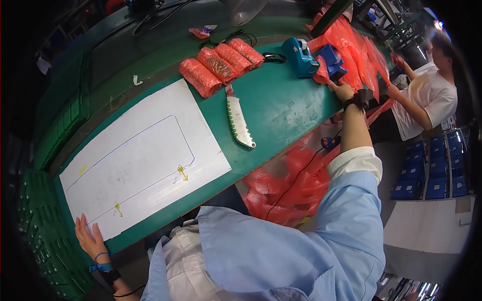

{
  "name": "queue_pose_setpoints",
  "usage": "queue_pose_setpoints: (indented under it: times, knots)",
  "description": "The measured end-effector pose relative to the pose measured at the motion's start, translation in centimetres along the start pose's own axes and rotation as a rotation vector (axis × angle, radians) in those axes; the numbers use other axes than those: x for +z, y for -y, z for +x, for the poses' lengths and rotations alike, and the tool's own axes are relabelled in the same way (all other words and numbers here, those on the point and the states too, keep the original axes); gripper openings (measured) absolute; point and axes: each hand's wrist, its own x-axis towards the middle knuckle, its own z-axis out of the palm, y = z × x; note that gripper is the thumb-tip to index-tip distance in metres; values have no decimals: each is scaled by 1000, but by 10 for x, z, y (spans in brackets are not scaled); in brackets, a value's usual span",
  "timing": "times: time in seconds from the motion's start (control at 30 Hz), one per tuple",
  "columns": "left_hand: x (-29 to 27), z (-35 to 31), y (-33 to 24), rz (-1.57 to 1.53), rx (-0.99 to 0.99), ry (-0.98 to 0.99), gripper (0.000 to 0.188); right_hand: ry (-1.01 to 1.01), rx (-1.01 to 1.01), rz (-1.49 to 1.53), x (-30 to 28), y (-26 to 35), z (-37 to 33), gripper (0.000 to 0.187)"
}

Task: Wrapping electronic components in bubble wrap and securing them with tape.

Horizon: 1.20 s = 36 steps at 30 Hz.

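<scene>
My left hand (92, 242) lies with fingers spread on the near left corner of a white sheet (150, 108) with a blue outline and yellow arrows drawn on it. At the far right, my right hand (342, 91) is closed on a piece of red bubble wrap (322, 71), beside a blue tape dispenser (331, 59). A teal tape dispenser (299, 57) stands just left of it. Several bundles wrapped in red bubble wrap (200, 77) lie in a row behind the sheet. A knife with a pale, green-edged handle (239, 120) rests in the middle of the green table.
Another person (422, 95) at the right handles a long sheet of red bubble wrap. More bubble wrap (288, 185) hangs below the table's front edge, with a black cable across it. Green crates (47, 236) stand at left, blue bins (437, 168) at right.
</scene>
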Motion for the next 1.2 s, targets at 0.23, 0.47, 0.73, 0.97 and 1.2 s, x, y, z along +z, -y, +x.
queue_pose_setpoints:
  times: [0.23,0.47,0.73,0.97,1.2]
  knots:
    - [-5,-2,-1,18,-5,-4,45,-380,-371,356,7,28,-8,76]
    - [-7,-2,-6,27,-32,7,45,-428,-27,-18,-1,90,-38,66]
    - [-6,1,-13,51,-31,-7,45,-646,-184,14,-33,113,-49,59]
    - [-12,-1,-21,84,-50,-5,45,-413,-443,813,-57,143,-171,36]
    - [-7,-2,-18,74,-83,12,46,-176,-453,1020,37,163,-252,35]
